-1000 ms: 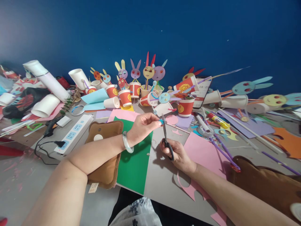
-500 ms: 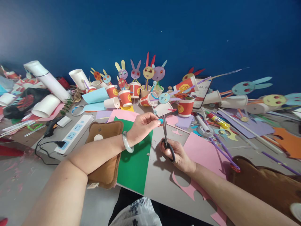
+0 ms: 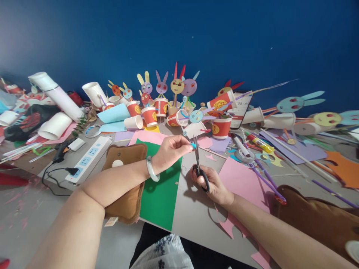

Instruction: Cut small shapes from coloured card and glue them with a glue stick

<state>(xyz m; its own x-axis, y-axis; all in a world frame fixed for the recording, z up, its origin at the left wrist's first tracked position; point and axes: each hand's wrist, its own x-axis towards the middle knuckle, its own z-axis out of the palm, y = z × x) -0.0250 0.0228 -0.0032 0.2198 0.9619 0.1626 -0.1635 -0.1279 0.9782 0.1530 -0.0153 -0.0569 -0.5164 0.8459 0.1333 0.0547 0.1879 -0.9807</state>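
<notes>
Between its thumb and fingertips, my left hand (image 3: 175, 149) pinches a small blue piece of paper (image 3: 193, 146). My right hand (image 3: 211, 183) grips the black handles of a pair of scissors (image 3: 197, 157), fingers through the loops. The blades point upward and stand right beside the blue piece, slightly parted. Whether they touch it I cannot tell. Below my left hand lies a green paper sheet (image 3: 159, 198). A pink paper sheet (image 3: 241, 179) with rounded cut-outs lies under and beyond my right forearm.
Several paper cups (image 3: 149, 116) with rabbit-face figures stand along the blue wall. A power strip (image 3: 88, 158) and a brown cushion (image 3: 123, 209) lie at left. Another brown cushion (image 3: 314, 220) sits at right, near purple paper (image 3: 297, 149), straws and tape.
The blue piece and my left fingertips have shifted slightly right and down, toward the scissor blades. The pink paper's cut edge under my right forearm has moved slightly.
</notes>
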